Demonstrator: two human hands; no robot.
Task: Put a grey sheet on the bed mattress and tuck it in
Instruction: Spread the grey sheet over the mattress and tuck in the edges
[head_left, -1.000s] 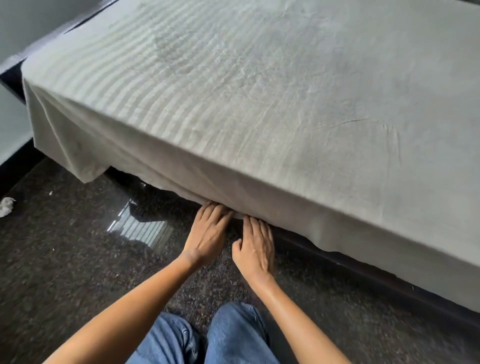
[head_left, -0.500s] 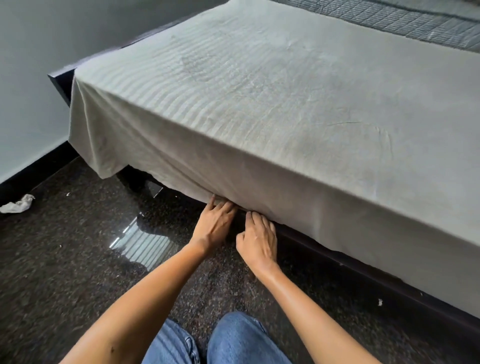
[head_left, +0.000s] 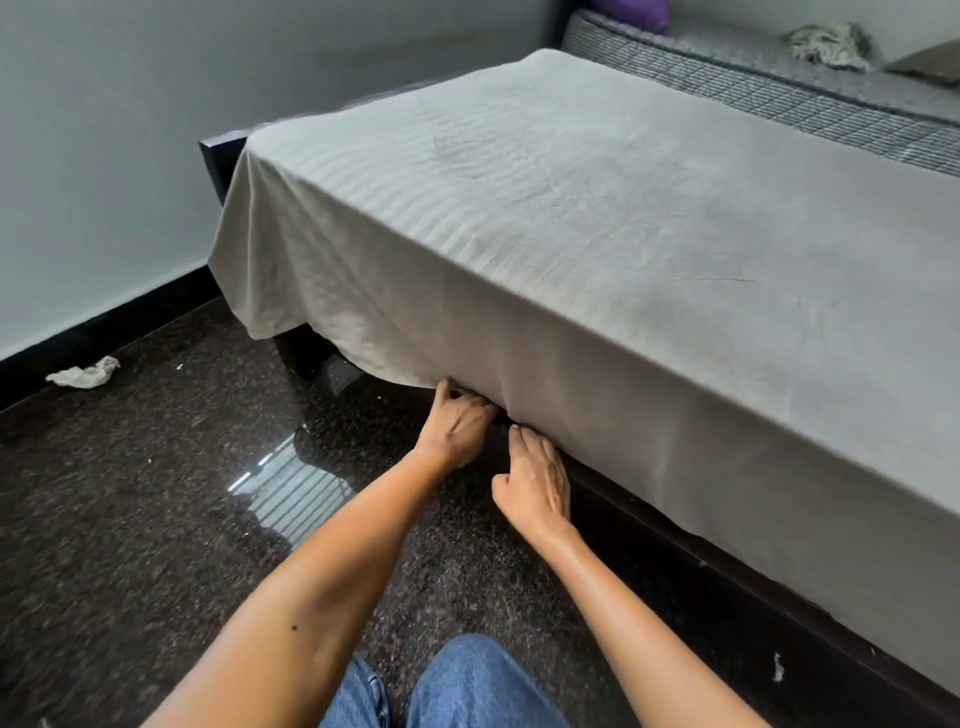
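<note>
The grey sheet (head_left: 597, 218) covers the mattress, its long axis running along the dark bed frame (head_left: 675, 525); its near side hangs loose over the frame's rail, creased at the frame's far corner. We find the hem just ahead of both hands: the left hand (head_left: 457, 426), nearer that corner, curls its fingers (head_left: 480, 410) round the hem, while the right hand (head_left: 535, 483) lies flat against the rail, fingers straight and holding nothing. We judge the left hand leads the tuck.

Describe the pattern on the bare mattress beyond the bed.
The bare mattress is grey with dark grid lines; head view.
</note>
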